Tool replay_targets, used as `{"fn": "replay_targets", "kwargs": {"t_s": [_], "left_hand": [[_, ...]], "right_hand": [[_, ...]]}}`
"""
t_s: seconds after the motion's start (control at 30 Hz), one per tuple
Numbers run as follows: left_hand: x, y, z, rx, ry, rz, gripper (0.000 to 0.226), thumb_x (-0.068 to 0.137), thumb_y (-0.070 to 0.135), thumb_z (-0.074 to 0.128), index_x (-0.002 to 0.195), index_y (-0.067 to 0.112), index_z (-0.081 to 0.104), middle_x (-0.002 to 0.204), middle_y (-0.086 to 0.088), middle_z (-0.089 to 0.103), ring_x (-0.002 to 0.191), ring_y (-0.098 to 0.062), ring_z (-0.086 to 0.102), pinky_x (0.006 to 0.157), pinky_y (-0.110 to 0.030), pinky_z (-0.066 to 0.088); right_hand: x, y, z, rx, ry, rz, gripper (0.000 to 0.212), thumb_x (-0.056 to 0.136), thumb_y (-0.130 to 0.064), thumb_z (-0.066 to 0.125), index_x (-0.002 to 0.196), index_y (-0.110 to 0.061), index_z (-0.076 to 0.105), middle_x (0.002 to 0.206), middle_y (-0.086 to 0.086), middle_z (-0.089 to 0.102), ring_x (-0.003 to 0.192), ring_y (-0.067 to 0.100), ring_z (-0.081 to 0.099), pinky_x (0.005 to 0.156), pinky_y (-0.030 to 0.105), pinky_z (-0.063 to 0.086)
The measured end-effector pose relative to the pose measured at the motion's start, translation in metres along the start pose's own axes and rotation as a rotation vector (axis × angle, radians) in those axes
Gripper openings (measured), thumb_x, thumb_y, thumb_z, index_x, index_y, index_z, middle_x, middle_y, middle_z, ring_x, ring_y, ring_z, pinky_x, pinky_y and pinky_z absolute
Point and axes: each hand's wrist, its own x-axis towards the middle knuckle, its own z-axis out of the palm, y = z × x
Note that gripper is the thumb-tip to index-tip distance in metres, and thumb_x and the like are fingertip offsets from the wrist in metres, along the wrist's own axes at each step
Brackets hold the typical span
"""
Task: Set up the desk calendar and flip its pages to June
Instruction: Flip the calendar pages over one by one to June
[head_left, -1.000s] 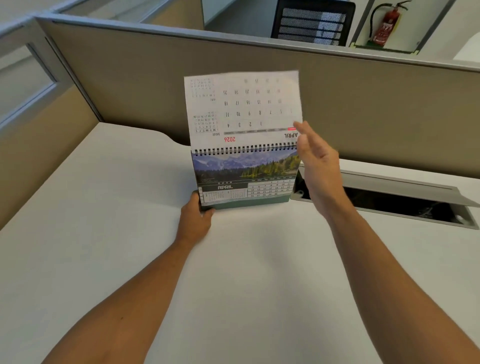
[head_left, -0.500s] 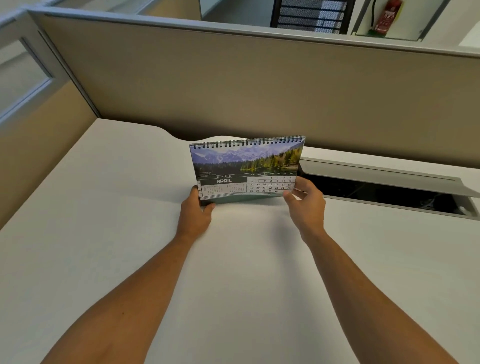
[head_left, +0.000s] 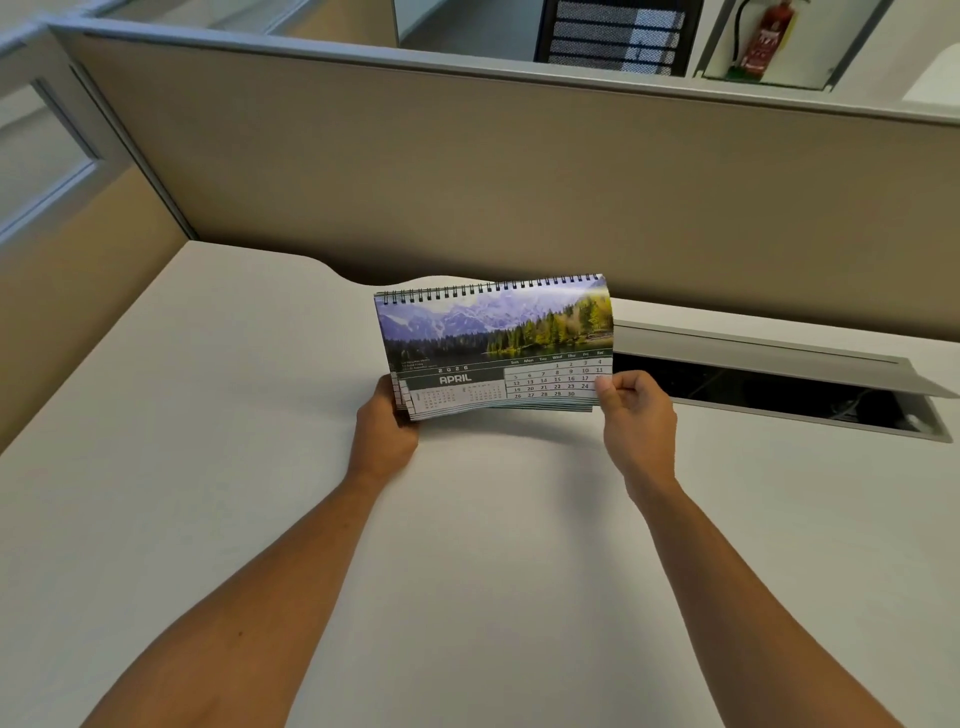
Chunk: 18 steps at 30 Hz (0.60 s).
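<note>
Standing on the counter (head_left: 208, 519), the desk calendar (head_left: 493, 345) is showing April. Left hand (head_left: 384, 434) is clasping its corner; right hand (head_left: 636, 421) is pinching the April page. May and June remain.

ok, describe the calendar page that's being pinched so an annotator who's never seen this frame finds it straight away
Start at the white desk in front of the beige partition. The spiral-bound desk calendar stands mid-desk, left hand at its lower left corner. The front page, pinched at its lower right by the right hand, reads APRIL under a mountain-lake photo.
</note>
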Motion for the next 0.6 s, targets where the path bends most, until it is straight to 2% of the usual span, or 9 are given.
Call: {"fn": "replay_targets", "kwargs": {"t_s": [0.1, 0.17, 0.27, 0.3, 0.37, 0.4, 0.47, 0.53, 0.6], "left_hand": [[-0.001, -0.002, 0.000, 0.002, 0.005, 0.042, 0.043, 0.071, 0.001, 0.075, 0.110, 0.007, 0.057, 0.106, -0.007, 0.068, 0.093, -0.016, 0.062, 0.071, -0.009, 0.044], [-0.002, -0.003, -0.001, -0.023, -0.010, 0.041, 0.042, 0.070, 0.002, 0.078, 0.106, 0.004, 0.057, 0.101, -0.003, 0.066, 0.088, -0.013, 0.063, 0.072, -0.007, 0.045], [-0.003, -0.008, -0.004, -0.107, -0.038, -0.028, 0.031, 0.072, 0.019, 0.078, 0.098, 0.012, 0.061, 0.094, 0.007, 0.068, 0.084, -0.006, 0.063, 0.079, -0.030, 0.054], [-0.005, -0.009, -0.005, -0.151, -0.046, -0.054, 0.031, 0.070, 0.028, 0.075, 0.096, 0.018, 0.062, 0.093, 0.013, 0.069, 0.084, -0.006, 0.063, 0.080, -0.032, 0.052], [-0.006, -0.007, -0.003, -0.142, -0.101, -0.116, 0.037, 0.074, 0.032, 0.069, 0.106, 0.014, 0.062, 0.106, 0.016, 0.068, 0.094, -0.007, 0.060, 0.082, -0.024, 0.044], [-0.005, -0.005, -0.002, -0.054, -0.114, -0.157, 0.039, 0.079, 0.027, 0.067, 0.114, 0.009, 0.060, 0.114, 0.009, 0.065, 0.101, -0.011, 0.059, 0.081, -0.019, 0.039], [-0.003, -0.002, 0.000, 0.095, -0.047, -0.126, 0.035, 0.084, 0.014, 0.064, 0.116, 0.003, 0.055, 0.118, -0.011, 0.066, 0.105, -0.024, 0.062, 0.078, -0.021, 0.042], [-0.002, 0.002, 0.001, 0.081, -0.037, -0.056, 0.039, 0.083, 0.007, 0.065, 0.119, 0.007, 0.050, 0.122, -0.014, 0.063, 0.109, -0.028, 0.061, 0.085, -0.028, 0.050], [-0.002, 0.003, 0.000, 0.055, -0.065, -0.056, 0.045, 0.084, 0.008, 0.065, 0.124, 0.011, 0.046, 0.129, -0.012, 0.058, 0.116, -0.028, 0.057, 0.095, -0.036, 0.049]], "right_hand": [[-0.006, -0.006, -0.006, 0.041, -0.025, 0.006, 0.030, 0.099, -0.036, 0.052, 0.106, -0.010, 0.066, 0.110, 0.003, 0.070, 0.104, 0.018, 0.061, 0.078, 0.016, 0.045], [-0.009, -0.013, -0.013, 0.111, -0.054, -0.002, 0.029, 0.099, -0.036, 0.051, 0.107, -0.015, 0.070, 0.107, 0.000, 0.073, 0.104, 0.016, 0.064, 0.090, 0.027, 0.050], [-0.012, -0.031, -0.028, 0.278, -0.139, -0.054, 0.027, 0.098, -0.029, 0.055, 0.079, -0.022, 0.073, 0.082, -0.007, 0.076, 0.085, 0.012, 0.067, 0.086, 0.030, 0.051], [-0.013, -0.040, -0.033, 0.345, -0.167, -0.069, 0.031, 0.097, -0.027, 0.057, 0.071, -0.022, 0.072, 0.077, -0.007, 0.075, 0.080, 0.012, 0.066, 0.085, 0.031, 0.051], [-0.011, -0.059, -0.039, 0.480, -0.231, -0.091, 0.031, 0.092, -0.031, 0.062, 0.063, -0.020, 0.068, 0.073, -0.006, 0.073, 0.076, 0.012, 0.064, 0.085, 0.034, 0.050], [-0.010, -0.070, -0.042, 0.550, -0.264, -0.099, 0.027, 0.086, -0.037, 0.065, 0.065, -0.019, 0.065, 0.074, -0.004, 0.071, 0.077, 0.013, 0.063, 0.087, 0.037, 0.050], [-0.005, -0.088, -0.046, 0.676, -0.302, -0.115, 0.028, 0.080, -0.042, 0.065, 0.074, -0.015, 0.063, 0.081, 0.000, 0.070, 0.086, 0.019, 0.064, 0.093, 0.042, 0.049], [0.002, -0.103, -0.048, 0.724, -0.317, -0.127, 0.032, 0.093, -0.043, 0.052, 0.090, -0.015, 0.067, 0.100, 0.002, 0.074, 0.104, 0.023, 0.068, 0.098, 0.042, 0.051], [0.008, -0.115, -0.045, 0.675, -0.318, -0.144, 0.046, 0.101, -0.046, 0.034, 0.109, -0.014, 0.066, 0.118, -0.002, 0.072, 0.119, 0.016, 0.063, 0.101, 0.041, 0.050]]}}
